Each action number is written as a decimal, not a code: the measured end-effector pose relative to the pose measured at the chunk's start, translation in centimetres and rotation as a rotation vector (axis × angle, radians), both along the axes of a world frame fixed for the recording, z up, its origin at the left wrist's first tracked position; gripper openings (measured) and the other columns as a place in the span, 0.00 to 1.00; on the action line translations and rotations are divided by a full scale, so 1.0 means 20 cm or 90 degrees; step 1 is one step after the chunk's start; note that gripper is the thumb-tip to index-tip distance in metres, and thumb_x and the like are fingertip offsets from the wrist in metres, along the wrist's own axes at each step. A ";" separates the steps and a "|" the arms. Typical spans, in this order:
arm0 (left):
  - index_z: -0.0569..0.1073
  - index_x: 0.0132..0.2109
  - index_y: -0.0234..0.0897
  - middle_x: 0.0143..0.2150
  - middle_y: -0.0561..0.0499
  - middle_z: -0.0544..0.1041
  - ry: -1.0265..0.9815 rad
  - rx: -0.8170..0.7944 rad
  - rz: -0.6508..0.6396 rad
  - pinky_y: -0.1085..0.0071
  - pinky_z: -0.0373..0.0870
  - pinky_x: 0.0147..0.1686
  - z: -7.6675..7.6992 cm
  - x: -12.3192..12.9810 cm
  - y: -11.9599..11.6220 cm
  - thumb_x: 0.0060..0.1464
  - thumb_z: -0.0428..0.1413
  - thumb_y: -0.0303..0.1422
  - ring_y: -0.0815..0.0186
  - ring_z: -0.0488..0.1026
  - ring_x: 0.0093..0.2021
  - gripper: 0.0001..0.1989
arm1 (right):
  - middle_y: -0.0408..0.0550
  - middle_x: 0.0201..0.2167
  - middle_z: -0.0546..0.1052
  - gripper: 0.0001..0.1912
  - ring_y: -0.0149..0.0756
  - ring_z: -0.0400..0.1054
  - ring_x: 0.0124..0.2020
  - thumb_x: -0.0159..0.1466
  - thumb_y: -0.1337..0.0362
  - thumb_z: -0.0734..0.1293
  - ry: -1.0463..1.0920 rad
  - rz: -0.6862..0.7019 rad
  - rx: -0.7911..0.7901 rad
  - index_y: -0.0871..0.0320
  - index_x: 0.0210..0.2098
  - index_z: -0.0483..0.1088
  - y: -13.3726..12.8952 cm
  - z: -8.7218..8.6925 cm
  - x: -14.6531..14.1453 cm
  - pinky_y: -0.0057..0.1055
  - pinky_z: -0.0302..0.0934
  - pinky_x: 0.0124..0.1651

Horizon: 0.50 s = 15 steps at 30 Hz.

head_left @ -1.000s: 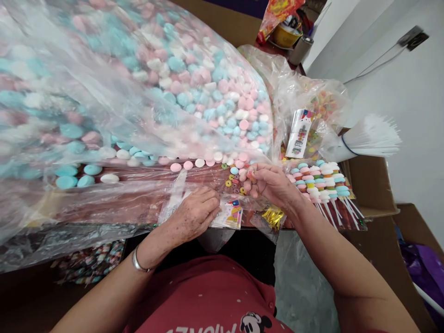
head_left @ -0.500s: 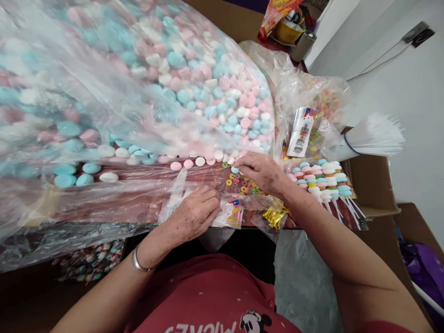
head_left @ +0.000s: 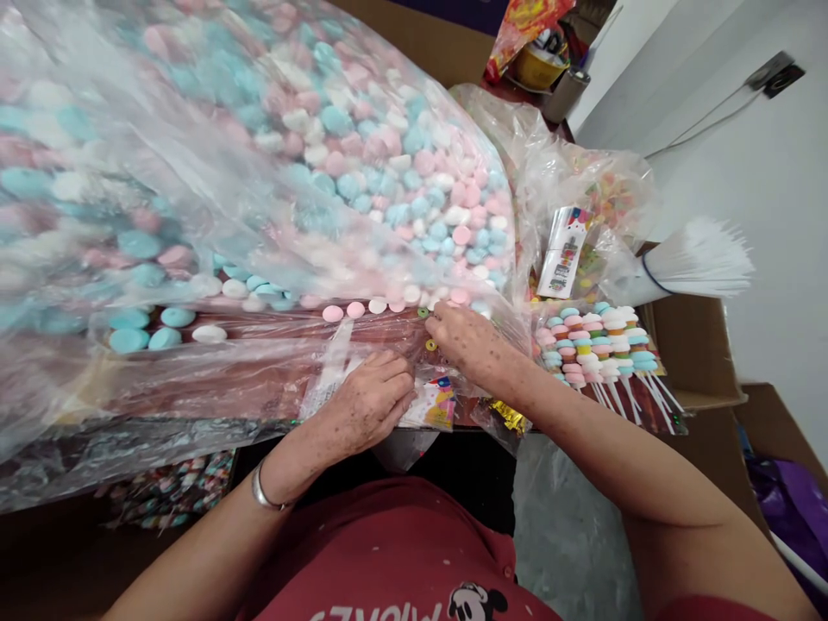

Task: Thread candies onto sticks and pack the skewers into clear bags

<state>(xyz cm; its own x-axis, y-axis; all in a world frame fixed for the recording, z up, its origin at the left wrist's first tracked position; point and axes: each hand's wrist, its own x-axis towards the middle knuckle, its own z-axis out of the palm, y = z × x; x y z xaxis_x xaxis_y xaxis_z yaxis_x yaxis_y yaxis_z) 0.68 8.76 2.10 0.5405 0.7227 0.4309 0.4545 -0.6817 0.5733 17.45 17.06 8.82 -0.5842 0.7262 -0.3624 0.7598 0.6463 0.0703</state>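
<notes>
My right hand (head_left: 467, 345) reaches over the table, its fingertips drawn together and pointing down beside a green ring candy (head_left: 423, 312) and a yellow ring candy (head_left: 431, 345). Whatever sits under those fingertips is hidden. To its left, my left hand (head_left: 373, 398) has curled fingers, low over clear plastic and next to a printed card (head_left: 435, 402); I cannot make out what it grips. Just beyond both hands runs a row of pink and white marshmallows (head_left: 355, 310). Blue marshmallows (head_left: 129, 340) lie farther left.
A huge clear bag of marshmallows (head_left: 362, 164) fills the left and back. Marshmallow skewers (head_left: 599, 345) lie at right, near white sticks (head_left: 702, 259) and bundled labels (head_left: 562, 254). Gold ties (head_left: 509, 416) lie at the front edge. Cardboard boxes (head_left: 689, 345) stand right.
My right hand has moved slightly left and towards me, now covering most of the ring candies and the blue marshmallow formerly seen at its fingertips. My left hand stays nearly in place.
</notes>
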 end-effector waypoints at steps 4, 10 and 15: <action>0.70 0.35 0.36 0.34 0.46 0.76 -0.020 -0.009 0.000 0.64 0.70 0.41 0.00 0.00 0.00 0.65 0.47 0.25 0.62 0.70 0.38 0.11 | 0.48 0.33 0.74 0.06 0.32 0.65 0.33 0.63 0.71 0.62 0.333 -0.153 -0.094 0.61 0.31 0.70 0.03 -0.03 0.13 0.27 0.57 0.34; 0.71 0.35 0.36 0.36 0.47 0.76 -0.051 -0.016 -0.016 0.66 0.70 0.41 -0.02 -0.01 -0.01 0.64 0.48 0.24 0.63 0.72 0.39 0.10 | 0.36 0.19 0.65 0.10 0.24 0.54 0.19 0.58 0.58 0.68 0.870 -0.493 -0.492 0.57 0.31 0.64 -0.12 0.06 0.39 0.22 0.46 0.21; 0.72 0.36 0.37 0.37 0.49 0.78 -0.064 -0.014 -0.017 0.69 0.71 0.41 0.00 -0.01 -0.01 0.63 0.50 0.24 0.64 0.75 0.39 0.09 | 0.37 0.19 0.67 0.13 0.20 0.51 0.16 0.52 0.62 0.73 1.010 -0.594 -0.414 0.58 0.27 0.64 -0.19 0.20 0.71 0.21 0.40 0.17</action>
<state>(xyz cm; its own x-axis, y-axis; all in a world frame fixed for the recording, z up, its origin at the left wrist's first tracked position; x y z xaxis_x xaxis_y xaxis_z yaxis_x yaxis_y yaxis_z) 0.49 8.61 2.10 0.5143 0.7185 0.4683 0.3763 -0.6797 0.6296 31.62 13.30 12.88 -0.1719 0.9454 -0.2770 -0.0525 -0.2896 -0.9557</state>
